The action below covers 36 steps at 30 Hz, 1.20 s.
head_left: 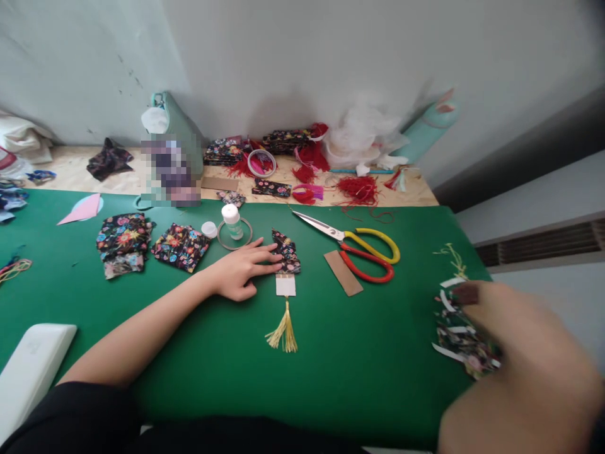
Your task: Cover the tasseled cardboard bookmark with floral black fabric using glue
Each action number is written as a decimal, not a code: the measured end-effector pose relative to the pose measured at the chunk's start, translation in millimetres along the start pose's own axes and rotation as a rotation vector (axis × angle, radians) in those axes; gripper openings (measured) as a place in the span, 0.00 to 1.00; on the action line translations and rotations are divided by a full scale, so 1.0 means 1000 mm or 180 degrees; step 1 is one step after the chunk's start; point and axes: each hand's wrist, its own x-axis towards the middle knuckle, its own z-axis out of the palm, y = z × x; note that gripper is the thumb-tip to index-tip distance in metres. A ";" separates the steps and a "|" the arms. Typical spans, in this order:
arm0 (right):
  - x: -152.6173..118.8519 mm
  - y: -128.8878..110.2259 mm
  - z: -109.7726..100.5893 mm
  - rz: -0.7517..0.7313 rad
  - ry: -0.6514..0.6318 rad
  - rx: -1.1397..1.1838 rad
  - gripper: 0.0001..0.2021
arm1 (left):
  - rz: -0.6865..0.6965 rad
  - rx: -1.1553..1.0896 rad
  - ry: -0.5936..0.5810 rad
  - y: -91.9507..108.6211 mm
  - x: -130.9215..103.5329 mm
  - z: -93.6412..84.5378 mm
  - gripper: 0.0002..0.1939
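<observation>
My left hand [239, 270] lies on the green mat with its fingers spread. Its fingertips touch the left edge of a black floral fabric piece [286, 253]. Below that fabric sits a small white rectangle [285, 285], from which a gold tassel [285, 331] hangs toward me. At the far right my right hand [524, 334] is smeared by motion, over or beside a heap of floral fabric scraps [456, 340] with white strips. A dark brown patch shows at its fingertips; whether the hand grips anything cannot be made out.
Scissors [343, 236] with red and yellow handles lie right of the fabric, beside a brown card strip [343, 273]. A white-capped bottle [231, 221] stands within a ring. Floral fabric pieces [182, 247] lie left. Red tassels [358, 189] and a teal pouch [182, 129] are behind.
</observation>
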 end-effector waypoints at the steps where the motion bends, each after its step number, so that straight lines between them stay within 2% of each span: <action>1: -0.001 -0.004 -0.001 0.0085 -0.0184 -0.0283 0.14 | 0.0005 -0.0002 0.0006 0.000 0.000 0.000 0.37; 2: -0.001 -0.010 -0.003 0.0141 -0.0205 -0.0552 0.13 | 0.0014 -0.0005 0.0018 0.000 0.000 0.000 0.37; 3: 0.000 -0.019 -0.005 0.0157 -0.0049 -0.0760 0.13 | 0.0025 -0.0011 0.0038 0.000 0.000 0.000 0.37; 4: 0.001 -0.031 -0.006 0.0129 0.0175 -0.0858 0.11 | 0.0036 -0.0018 0.0064 0.000 0.000 0.001 0.37; 6: 0.002 -0.062 -0.008 0.0096 0.0268 -0.0944 0.08 | 0.0042 -0.0028 0.0101 0.000 0.000 0.001 0.36; 8: 0.000 -0.096 -0.004 -0.0332 0.0020 -0.0432 0.06 | 0.0025 -0.0029 0.0100 0.001 0.000 0.001 0.36; 10: -0.005 -0.130 0.005 -0.0940 0.0002 0.0206 0.10 | 0.0014 -0.0033 0.0086 0.002 0.000 0.001 0.36; 12: -0.012 -0.157 0.018 -0.1458 -0.0283 0.0728 0.10 | 0.0015 -0.0037 0.0090 0.002 0.000 0.000 0.36; 16: -0.028 -0.194 0.051 -0.1852 -0.0851 0.1219 0.07 | -0.0006 -0.0024 0.0071 0.002 0.000 0.001 0.37; 22: -0.042 -0.218 0.088 -0.1838 -0.1008 0.1487 0.07 | -0.0024 0.0006 0.0097 0.002 0.000 0.002 0.38; 27: -0.043 -0.223 0.098 -0.1712 -0.0985 0.1359 0.07 | -0.0003 0.0003 0.0077 0.003 0.000 0.001 0.37; 33: -0.046 -0.222 0.107 -0.1781 -0.0593 0.1180 0.07 | 0.0012 -0.0029 0.0084 0.002 0.001 0.001 0.38; 36: -0.046 -0.221 0.109 -0.1854 -0.0529 0.1130 0.08 | 0.0032 -0.0031 0.0093 0.001 0.001 0.002 0.37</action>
